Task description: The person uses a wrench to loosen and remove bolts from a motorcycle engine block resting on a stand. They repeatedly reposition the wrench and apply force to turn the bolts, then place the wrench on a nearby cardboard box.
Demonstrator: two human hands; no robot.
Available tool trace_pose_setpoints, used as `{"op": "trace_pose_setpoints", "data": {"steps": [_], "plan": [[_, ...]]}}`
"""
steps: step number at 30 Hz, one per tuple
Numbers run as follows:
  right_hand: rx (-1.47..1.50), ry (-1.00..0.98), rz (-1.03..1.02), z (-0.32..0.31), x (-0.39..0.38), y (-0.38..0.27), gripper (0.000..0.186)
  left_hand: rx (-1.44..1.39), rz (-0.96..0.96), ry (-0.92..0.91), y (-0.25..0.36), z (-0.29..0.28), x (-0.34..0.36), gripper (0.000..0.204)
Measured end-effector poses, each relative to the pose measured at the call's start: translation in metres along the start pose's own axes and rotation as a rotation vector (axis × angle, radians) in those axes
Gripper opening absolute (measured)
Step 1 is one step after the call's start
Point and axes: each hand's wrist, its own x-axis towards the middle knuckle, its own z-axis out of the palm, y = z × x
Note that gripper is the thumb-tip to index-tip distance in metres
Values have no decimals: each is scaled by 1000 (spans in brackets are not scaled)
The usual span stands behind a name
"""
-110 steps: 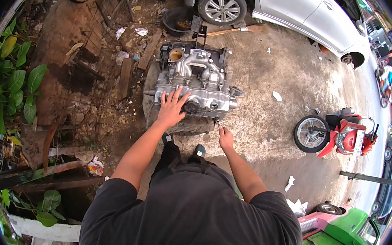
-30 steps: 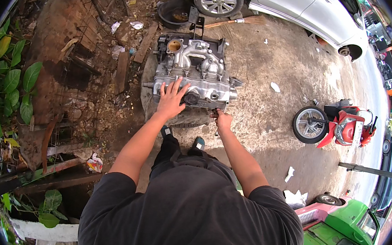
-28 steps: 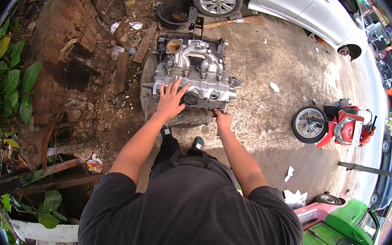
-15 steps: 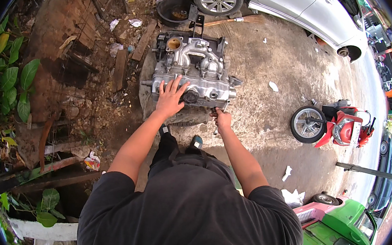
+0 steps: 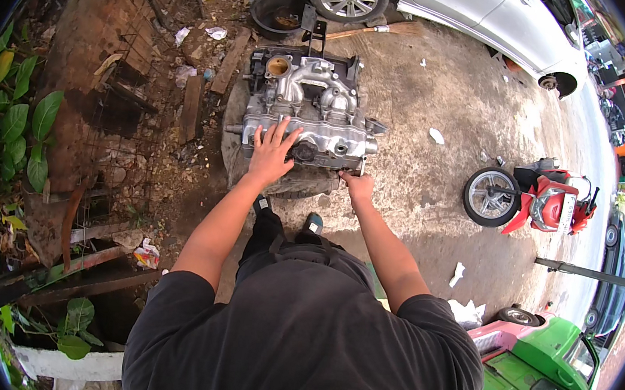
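A grey metal car engine [image 5: 315, 94] stands before me, with a silver intake manifold on its far side and a valve cover [image 5: 325, 138] on the near side. My left hand [image 5: 272, 159] rests on the valve cover, fingers spread, left of the round black oil cap [image 5: 304, 151]. Low at the engine's near right corner, my right hand [image 5: 358, 187] is closed round a slim metal tool [image 5: 363, 164], apparently a wrench. One end of it rises past my fingers against the engine's side; its other end is hidden.
Under the engine lies a tyre [image 5: 236, 116]. Beyond are a black basin [image 5: 278, 19], a broom [image 5: 396, 30] and a silver car [image 5: 458, 13]. A red motorcycle [image 5: 545, 202] stands right, a green vehicle [image 5: 535, 382] lower right. Planks [image 5: 191, 112] and litter lie left.
My right hand has turned at the engine's corner. The tool's end, earlier below my hand, now shows above it by the engine. My left hand stays in place.
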Motion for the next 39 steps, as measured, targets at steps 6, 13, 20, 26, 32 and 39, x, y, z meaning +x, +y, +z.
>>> {"op": "trace_pose_setpoints", "data": {"steps": [6,13,20,26,32,39], "plan": [[340,-236,262,-8,0,1,29,-18,3,14,-1,2,0,87],[567,-411,353,-5,5,1,22,-18,5,27,-2,6,1,88],[-87,-91,10,3,4,5,23,-27,5,15,-4,7,2,89],[484,-349,293,-4,0,7,26,-18,3,5,-2,3,1,89],[-114,24,-106,6,6,18,40,-13,-12,-28,0,-2,1,87],[95,-174,55,11,17,39,42,2,-12,-33,0,-1,1,85]]}}
